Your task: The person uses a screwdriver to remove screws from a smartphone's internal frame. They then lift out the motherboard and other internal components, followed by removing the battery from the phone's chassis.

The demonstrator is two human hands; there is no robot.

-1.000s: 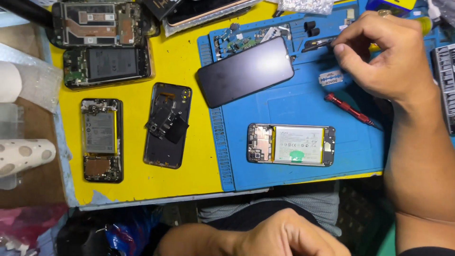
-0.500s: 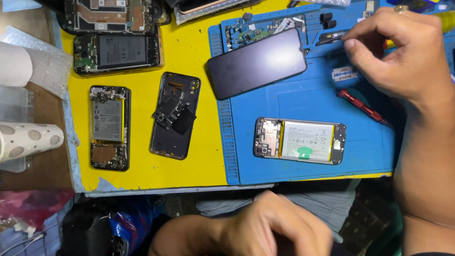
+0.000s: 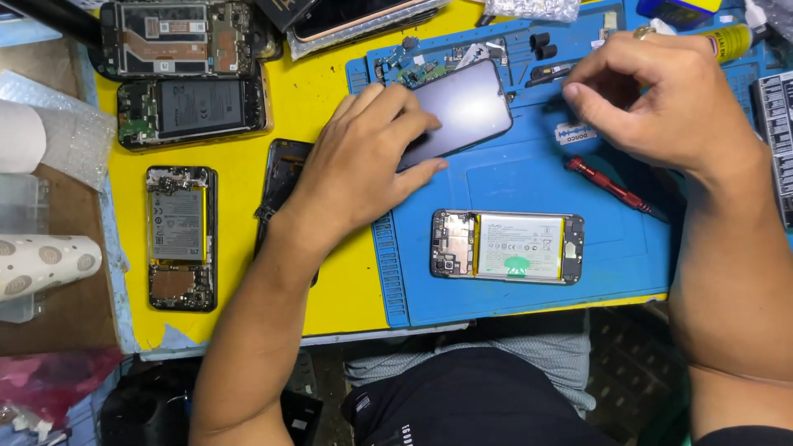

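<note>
L hand (image 3: 363, 165): mid frame, fingers spread flat on dark phone screen (image 3: 462, 107), not pinching.
R hand (image 3: 669, 103): upper right, fingers curled shut; can't tell what's inside.
Screen: top mid, on blue mat (image 3: 529, 177).
Red screwdriver (image 3: 611, 186): just under R hand.

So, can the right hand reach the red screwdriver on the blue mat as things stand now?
Probably yes. The red screwdriver lies bare on the blue mat, just below the right hand, with nothing between them. The left hand rests on the dark screen panel, away from it.
</note>
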